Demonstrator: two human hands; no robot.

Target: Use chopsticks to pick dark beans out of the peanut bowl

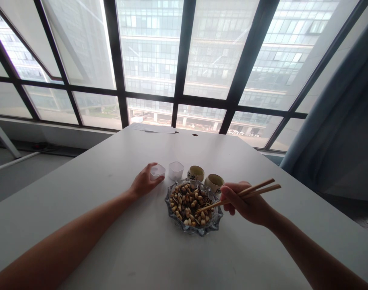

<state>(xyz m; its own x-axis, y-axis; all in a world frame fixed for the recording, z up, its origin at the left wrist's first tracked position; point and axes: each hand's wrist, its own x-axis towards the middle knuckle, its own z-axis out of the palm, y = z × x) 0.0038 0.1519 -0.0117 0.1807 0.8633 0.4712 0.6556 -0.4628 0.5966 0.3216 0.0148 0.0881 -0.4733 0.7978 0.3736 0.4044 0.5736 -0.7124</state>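
My left hand (146, 179) is wrapped round a small clear plastic cup (158, 172) that stands on the white table. In my right hand (243, 201) is a pair of wooden chopsticks (259, 188), their tips down among the nuts. Those nuts (187, 212), mixed with striped seeds, fill a scalloped glass bowl (202, 231) between my hands. Whether the tips pinch a piece is too small to tell. Just behind the bowl stand a second clear cup (176, 171) and two beige ceramic cups with dark writing, one farther left (195, 173) and one (214, 183) close to my right fingers.
The white table (111, 249) reaches toward a wall of dark-framed windows. Sheets of paper (154, 129) lie at its far edge near a round hole (195, 135). A blue-grey curtain (338, 112) hangs on the right.
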